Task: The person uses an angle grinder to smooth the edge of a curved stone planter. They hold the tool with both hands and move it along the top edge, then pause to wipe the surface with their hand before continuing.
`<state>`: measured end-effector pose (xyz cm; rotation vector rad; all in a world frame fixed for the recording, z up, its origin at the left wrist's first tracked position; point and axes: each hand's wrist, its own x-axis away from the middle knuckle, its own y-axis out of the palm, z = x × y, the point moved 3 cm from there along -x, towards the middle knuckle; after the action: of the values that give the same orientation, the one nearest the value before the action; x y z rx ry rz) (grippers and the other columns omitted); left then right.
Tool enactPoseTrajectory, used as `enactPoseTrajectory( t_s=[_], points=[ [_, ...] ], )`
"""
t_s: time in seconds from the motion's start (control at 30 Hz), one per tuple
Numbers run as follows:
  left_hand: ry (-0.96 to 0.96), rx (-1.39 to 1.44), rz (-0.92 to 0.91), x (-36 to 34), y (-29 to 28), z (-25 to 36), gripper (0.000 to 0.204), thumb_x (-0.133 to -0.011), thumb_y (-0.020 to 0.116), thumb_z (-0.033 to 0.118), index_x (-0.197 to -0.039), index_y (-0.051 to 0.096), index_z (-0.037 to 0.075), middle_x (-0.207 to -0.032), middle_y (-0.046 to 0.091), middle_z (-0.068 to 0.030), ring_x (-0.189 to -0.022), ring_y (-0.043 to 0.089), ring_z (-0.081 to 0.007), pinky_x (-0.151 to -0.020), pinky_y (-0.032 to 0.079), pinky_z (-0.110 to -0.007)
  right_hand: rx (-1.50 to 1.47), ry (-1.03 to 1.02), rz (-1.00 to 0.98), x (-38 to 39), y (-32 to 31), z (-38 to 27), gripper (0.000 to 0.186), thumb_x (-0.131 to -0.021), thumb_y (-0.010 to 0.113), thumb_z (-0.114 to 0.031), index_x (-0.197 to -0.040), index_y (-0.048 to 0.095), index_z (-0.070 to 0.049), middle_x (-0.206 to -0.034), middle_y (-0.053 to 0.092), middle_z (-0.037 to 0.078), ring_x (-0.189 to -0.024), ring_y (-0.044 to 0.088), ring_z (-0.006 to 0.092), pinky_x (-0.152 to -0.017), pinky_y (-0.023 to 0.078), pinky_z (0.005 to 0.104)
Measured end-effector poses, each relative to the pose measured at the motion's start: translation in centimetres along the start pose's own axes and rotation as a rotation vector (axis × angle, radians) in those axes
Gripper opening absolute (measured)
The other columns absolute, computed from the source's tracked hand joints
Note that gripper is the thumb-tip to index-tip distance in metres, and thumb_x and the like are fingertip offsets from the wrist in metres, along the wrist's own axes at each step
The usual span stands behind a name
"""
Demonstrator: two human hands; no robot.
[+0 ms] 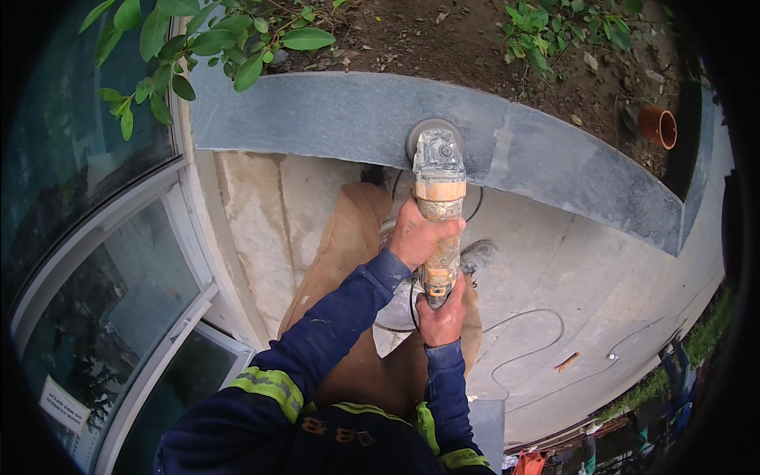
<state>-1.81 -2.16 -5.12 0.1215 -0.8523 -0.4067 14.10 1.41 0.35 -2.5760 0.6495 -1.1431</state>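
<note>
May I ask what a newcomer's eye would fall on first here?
Probably the dusty angle grinder at centre, held in the left grip and the right grip, its disc over the grey slab. Next, the orange pot tipped over on the soil, upper right.

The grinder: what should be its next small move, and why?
Perhaps slide the grinder slightly right along the slab: its disc is over the slab, a pale patch shows to the right, and the left hand and right hand both grip it.

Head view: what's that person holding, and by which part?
A dusty angle grinder: the left grip is around the middle of its body, the right grip around its rear end.
</note>
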Motion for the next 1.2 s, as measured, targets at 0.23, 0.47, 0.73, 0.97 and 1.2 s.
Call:
enactPoseTrajectory(
  t_s=[0.23,0.47,0.73,0.97,1.2],
  points=[
    [0.028,-0.061,-0.030,-1.8,2.0,0.4,0.051,-0.074,0.080,0.005,-0.117,0.054,0.000,-0.102,0.063,-0.0060,-0.089,0.062,-0.0149,-0.081,0.053,-0.032,0.052,-0.038,0.137,-1.1,-0.3,0.2,0.079,-0.078,0.074,-0.006,-0.145,0.033,-0.002,-0.107,0.067,0.027,-0.098,0.067,0.0453,-0.082,0.053,0.0460],
    [-0.021,0.034,-0.003,0.0,0.5,-1.4,0.049,-0.074,0.079,0.004,-0.117,0.057,0.001,-0.101,0.065,-0.0056,-0.090,0.063,-0.0149,-0.081,0.053,-0.032,0.071,0.006,0.061,0.0,-0.7,0.6,0.078,-0.077,0.073,-0.004,-0.145,0.034,-0.002,-0.109,0.066,0.028,-0.101,0.066,0.0453,-0.083,0.053,0.0458],
    [0.055,-0.022,-0.015,-1.1,1.7,-1.3,0.044,-0.074,0.078,0.005,-0.115,0.059,0.001,-0.102,0.065,-0.0055,-0.092,0.062,-0.0147,-0.082,0.052,-0.031,0.143,-0.034,0.128,-0.8,-0.8,1.1,0.078,-0.077,0.073,-0.003,-0.144,0.034,-0.001,-0.106,0.066,0.027,-0.098,0.066,0.0471,-0.081,0.053,0.0471],
    [-0.036,0.082,0.001,0.2,-0.3,-1.3,0.041,-0.075,0.078,0.004,-0.114,0.063,0.002,-0.100,0.066,-0.0044,-0.088,0.063,-0.0145,-0.079,0.053,-0.031,0.094,-0.047,0.032,-0.4,-0.2,0.4,0.077,-0.078,0.072,-0.003,-0.144,0.033,-0.001,-0.105,0.066,0.030,-0.098,0.064,0.0493,-0.079,0.053,0.0490],
    [0.078,0.034,-0.029,-0.4,1.5,-0.2,0.041,-0.076,0.077,0.003,-0.114,0.062,0.002,-0.099,0.066,-0.0042,-0.088,0.063,-0.0144,-0.079,0.053,-0.031,0.075,0.004,0.092,-0.1,-0.7,0.5,0.078,-0.077,0.072,-0.002,-0.145,0.033,-0.003,-0.108,0.065,0.029,-0.101,0.064,0.0483,-0.082,0.052,0.0487]
  ],
)
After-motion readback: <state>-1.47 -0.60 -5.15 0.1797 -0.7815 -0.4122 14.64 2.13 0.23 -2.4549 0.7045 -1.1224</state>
